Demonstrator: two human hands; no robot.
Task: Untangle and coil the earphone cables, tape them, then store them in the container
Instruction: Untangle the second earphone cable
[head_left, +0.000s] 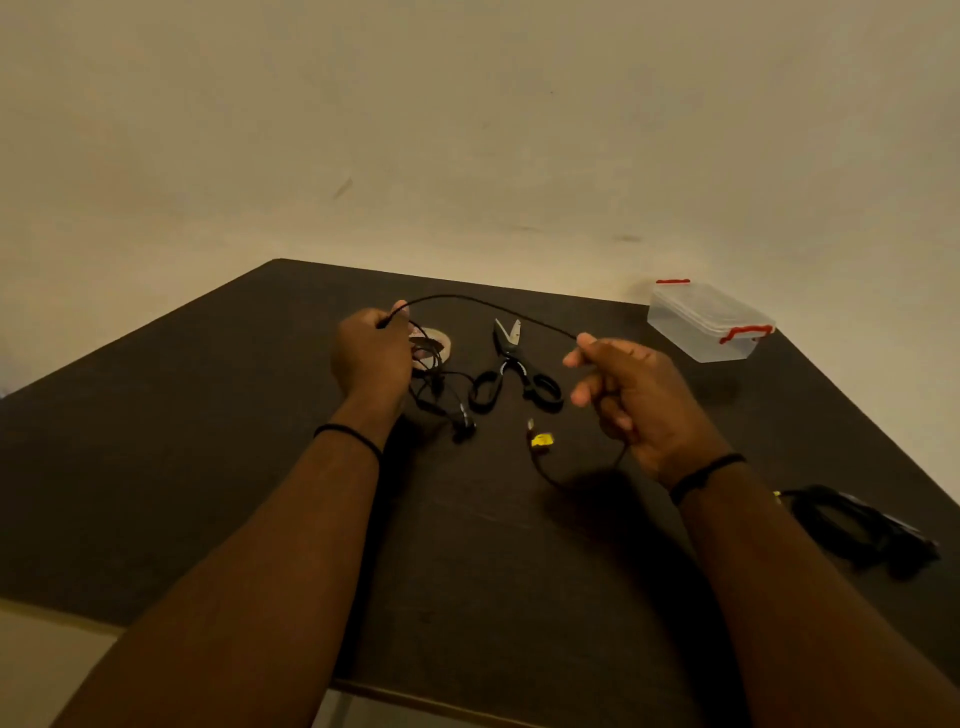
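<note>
Your left hand (371, 353) gripped the cable (488, 302) at 10 o'clock, above the tape (439, 344). Scissors (511, 369) lay centered. Your right hand (631, 395) pinched the cable. The container (709, 322) sat at 2 o'clock.

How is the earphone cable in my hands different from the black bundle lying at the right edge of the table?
The earphone cable is stretched in an arc above the table between the left hand and right hand, while the black bundle lies on the table, untouched. The held cable is spread out with loose loops hanging under the left hand; the bundle is gathered in a compact heap. Both are thin black cables.
</note>
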